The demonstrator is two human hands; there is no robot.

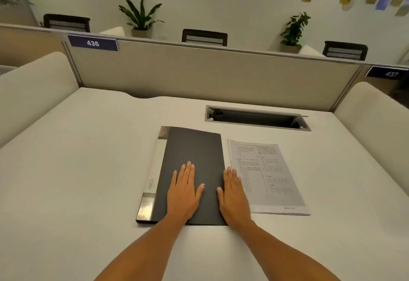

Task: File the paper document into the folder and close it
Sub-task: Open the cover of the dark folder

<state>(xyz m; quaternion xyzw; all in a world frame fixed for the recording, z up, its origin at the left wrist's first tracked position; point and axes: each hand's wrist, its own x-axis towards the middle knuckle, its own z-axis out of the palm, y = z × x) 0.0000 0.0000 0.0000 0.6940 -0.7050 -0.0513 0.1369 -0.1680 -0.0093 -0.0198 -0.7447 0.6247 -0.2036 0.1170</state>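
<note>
Folder [192,170]: dark grey, closed, lay flat near the middle of the white tabletop [77,170], its pale labelled spine [152,174] along the left edge. Paper [269,176]: printed sheets with text and small diagrams, lay flat just beside the folder's right edge, outside it, not filed. Left hand [184,194]: palm down, fingers spread and extended, rested flat on the lower part of the folder cover, gripping nothing. Right hand [234,198]: palm down, fingers extended, lay across the folder's right edge, thumb on the cover and the outer fingers reaching over the left margin of the paper; it held nothing. Both forearms were bare and entered from the near edge of the view. Cable slot [256,118]: a rectangular grey-framed opening set into the tabletop beyond the paper, well apart from it. Partition [210,74]: beige panel along the far side of the tabletop, bearing a blue plate reading 436 [93,43] at upper left and a second plate reading 437 [387,73] at right. Beyond the partition: three dark chair backs, potted plants [139,15] and a wall patterned with blue and yellow patches.
</note>
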